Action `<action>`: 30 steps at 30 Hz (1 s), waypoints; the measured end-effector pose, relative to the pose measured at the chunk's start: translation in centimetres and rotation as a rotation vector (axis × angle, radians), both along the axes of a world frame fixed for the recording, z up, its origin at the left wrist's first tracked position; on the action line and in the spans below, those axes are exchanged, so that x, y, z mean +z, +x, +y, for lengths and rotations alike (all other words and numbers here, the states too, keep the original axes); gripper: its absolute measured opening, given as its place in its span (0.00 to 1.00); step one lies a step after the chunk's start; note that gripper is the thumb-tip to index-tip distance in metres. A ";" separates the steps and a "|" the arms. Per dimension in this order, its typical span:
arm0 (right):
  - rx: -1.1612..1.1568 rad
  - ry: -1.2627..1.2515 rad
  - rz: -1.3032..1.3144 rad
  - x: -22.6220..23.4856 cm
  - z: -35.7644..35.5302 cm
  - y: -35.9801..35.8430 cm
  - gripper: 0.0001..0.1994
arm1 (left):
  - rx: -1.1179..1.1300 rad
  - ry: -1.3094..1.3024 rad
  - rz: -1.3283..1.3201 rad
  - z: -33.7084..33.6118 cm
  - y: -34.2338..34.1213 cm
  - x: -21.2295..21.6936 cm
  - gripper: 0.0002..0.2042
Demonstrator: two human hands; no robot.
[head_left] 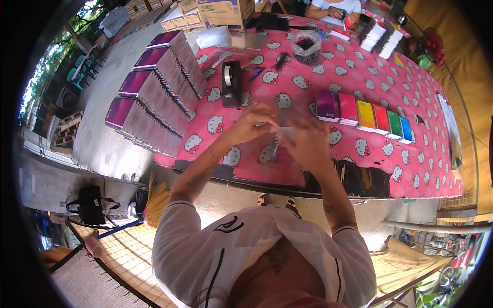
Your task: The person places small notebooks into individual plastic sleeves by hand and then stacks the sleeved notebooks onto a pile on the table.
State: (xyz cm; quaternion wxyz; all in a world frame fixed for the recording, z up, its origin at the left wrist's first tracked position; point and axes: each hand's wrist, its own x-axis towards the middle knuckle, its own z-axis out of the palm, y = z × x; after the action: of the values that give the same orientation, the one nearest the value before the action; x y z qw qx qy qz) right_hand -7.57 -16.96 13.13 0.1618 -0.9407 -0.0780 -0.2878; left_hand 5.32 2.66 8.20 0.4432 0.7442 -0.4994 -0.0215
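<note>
Over the near middle of the table, my two hands meet at a small pale, partly see-through item (286, 130), with coil-like marks beneath it; its kind is not clear. My left hand (255, 122) is closed in a pinch at its left end. On the other side, my right hand (308, 142) bends over the item, its fingers smeared by motion. A black tape dispenser (231, 84) with a roll stands beyond my left hand. Blue-handled pliers (256, 74) lie to the right of the dispenser. Right of my right hand, small notebooks (366, 115) in several colours form a row of short stacks.
Tall stacks of purple spiral notebooks (154, 102) line the table's left edge. A clear plastic bag (306, 47) with dark contents stands farther back, near cardboard boxes (223, 14). Across the table, another person (336, 11) handles something red near white stacks (381, 38).
</note>
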 end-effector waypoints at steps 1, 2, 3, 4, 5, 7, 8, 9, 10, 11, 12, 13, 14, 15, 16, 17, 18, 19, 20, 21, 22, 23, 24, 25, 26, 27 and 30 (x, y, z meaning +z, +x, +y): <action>-0.073 0.010 -0.044 0.5 -0.9 -0.3 0.10 | 0.020 -0.012 -0.022 0.2 -0.5 0.4 0.05; -0.026 0.337 0.051 -1.3 -3.2 -0.2 0.10 | 0.030 0.001 -0.018 0.4 -0.7 0.7 0.05; 0.004 0.661 0.136 -4.6 -6.6 -0.1 0.10 | 0.022 0.008 -0.017 0.1 -0.7 1.1 0.05; 0.047 0.984 0.220 -7.5 -8.5 0.2 0.10 | 0.023 0.015 -0.016 -0.2 -0.7 1.2 0.05; 0.154 1.053 0.252 -9.7 -8.2 0.3 0.10 | 0.004 0.036 -0.063 -0.5 -0.6 1.1 0.05; 0.381 1.184 0.317 -12.4 -6.2 0.3 0.12 | -0.027 0.077 -0.159 -1.3 -0.2 1.1 0.04; 0.359 1.184 0.379 -12.8 -5.5 0.6 0.12 | -0.043 0.059 -0.185 -2.1 -0.2 0.9 0.04; 0.335 1.186 0.438 -12.7 -4.7 1.0 0.13 | -0.063 0.044 -0.212 -3.2 -0.2 0.8 0.03; 0.310 1.188 0.497 -12.7 -4.2 1.3 0.13 | -0.083 0.029 -0.239 -4.1 -0.3 0.5 0.03; 0.333 1.156 0.484 -12.8 -4.0 1.5 0.15 | -0.087 0.052 -0.271 -4.6 -0.3 -0.1 0.05; 0.360 1.123 0.469 -13.1 -4.0 1.9 0.18 | -0.088 0.075 -0.306 -5.1 -0.1 -1.0 0.09; 0.386 1.090 0.455 -13.0 -3.9 2.2 0.21 | -0.089 0.099 -0.341 -5.4 0.1 -1.9 0.12; 0.397 1.153 0.512 -12.9 -4.0 2.3 0.24 | -0.009 0.098 -0.289 -5.7 0.2 -2.9 0.17; 0.405 1.216 0.573 -12.6 -4.0 2.2 0.28 | 0.070 0.096 -0.232 -6.0 0.0 -3.5 0.23; 0.415 1.278 0.636 -12.2 -4.0 2.1 0.32 | 0.152 0.094 -0.176 -6.2 -0.1 -4.1 0.28; 0.437 1.258 0.613 -12.0 -4.2 2.2 0.35 | 0.205 0.073 -0.105 -6.6 -0.1 -4.6 0.32; 0.458 1.238 0.586 -11.7 -4.5 2.3 0.38 | 0.256 0.051 -0.037 -7.4 -0.3 -4.5 0.36; 0.482 1.217 0.560 -11.6 -4.7 2.4 0.41 | 0.308 0.029 0.031 -7.7 -0.5 -4.3 0.40; 0.478 1.311 0.569 -11.6 -4.6 2.4 0.41 | 0.333 -0.067 0.065 -7.1 -0.9 -4.2 0.38; 0.468 1.404 0.567 -11.6 -5.0 2.4 0.42 | 0.347 -0.166 0.095 -6.4 -1.4 -3.8 0.36; 0.458 1.498 0.565 -11.8 -5.3 2.6 0.42 | 0.361 -0.264 0.125 -5.7 -2.0 -2.9 0.35; 0.463 1.477 0.581 -12.2 -5.9 3.3 0.42 | 0.296 -0.107 -0.060 -5.1 -2.5 -1.9 0.34; 0.463 1.465 0.599 -13.1 -6.6 4.3 0.42 | 0.226 0.057 -0.238 -4.2 -3.5 -0.2 0.33; 0.470 1.453 0.633 -13.3 -6.6 4.8 0.42 | 0.163 0.225 -0.408 -3.4 -4.4 0.5 0.33; 0.517 1.458 0.683 -13.6 -6.7 5.2 0.42 | 0.165 0.171 -0.527 -3.3 -4.4 0.5 0.32; 0.573 1.453 0.726 -13.0 -6.8 5.9 0.43 | 0.169 0.112 -0.658 -3.4 -3.6 1.0 0.32; 0.581 1.475 0.829 -13.0 -6.5 6.2 0.41 | 0.244 -0.046 -0.331 -1.9 -2.4 1.9 0.35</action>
State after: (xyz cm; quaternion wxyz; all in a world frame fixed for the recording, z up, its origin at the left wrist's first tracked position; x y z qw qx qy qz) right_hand -1.32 -23.44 0.13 0.8072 -0.5690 -0.0434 0.1508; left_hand 2.96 0.76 10.07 0.3715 0.7822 -0.4718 0.1663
